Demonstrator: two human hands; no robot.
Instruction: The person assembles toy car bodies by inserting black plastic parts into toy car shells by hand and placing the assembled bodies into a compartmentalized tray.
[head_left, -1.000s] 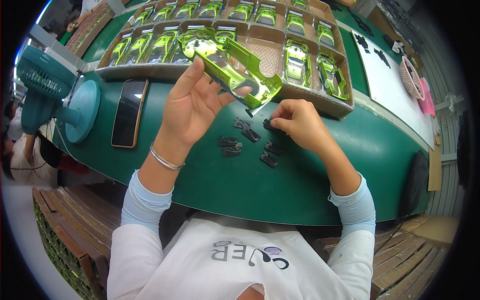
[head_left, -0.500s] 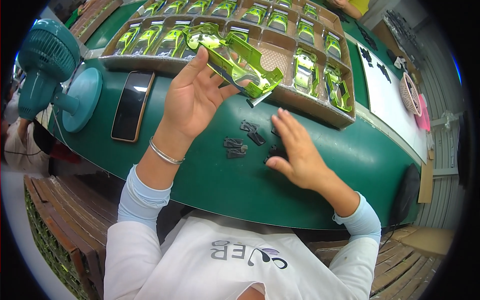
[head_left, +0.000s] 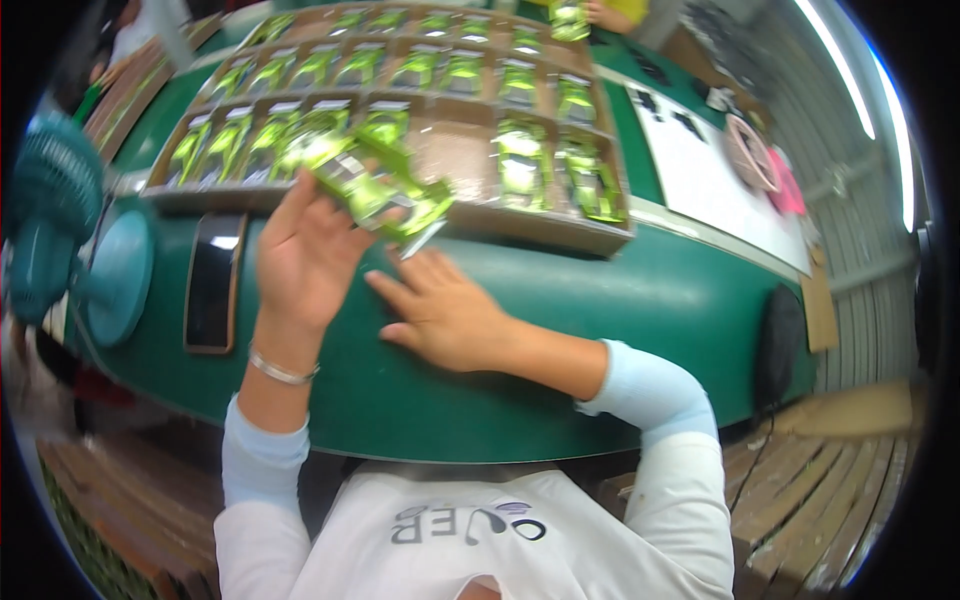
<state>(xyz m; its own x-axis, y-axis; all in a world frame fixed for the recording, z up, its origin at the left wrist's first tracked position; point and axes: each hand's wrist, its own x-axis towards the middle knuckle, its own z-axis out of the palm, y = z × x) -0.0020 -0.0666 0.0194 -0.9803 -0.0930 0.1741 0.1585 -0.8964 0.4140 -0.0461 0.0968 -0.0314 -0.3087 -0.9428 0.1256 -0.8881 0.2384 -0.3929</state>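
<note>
My left hand (head_left: pixel 308 262) is raised over the near side of the table, its fingers and thumb gripping a bright green toy car body shell (head_left: pixel 372 192). The shell is tilted, and motion blurs it somewhat. Just right of it, my right hand (head_left: pixel 445 318) lies low on the green tabletop with its fingers spread. The right fingertips come close below the shell's lower end; whether they touch it I cannot tell. The small black plastic parts seen earlier are not visible now, and my right hand covers that patch of table.
Beyond my hands stands a compartmented cardboard box (head_left: pixel 540 232) holding many green car shells. A phone (head_left: pixel 212 290) and a teal fan (head_left: pixel 118 280) are at left. Right are a white board (head_left: pixel 690 185), pink basket (head_left: pixel 750 155) and black object (head_left: pixel 780 345). Another person's hand (head_left: pixel 603 14) holds a green shell.
My right hand has moved left and down onto the table, over the black parts. My left hand still holds the shell. The whole view has shifted, and another person's shell has appeared.
</note>
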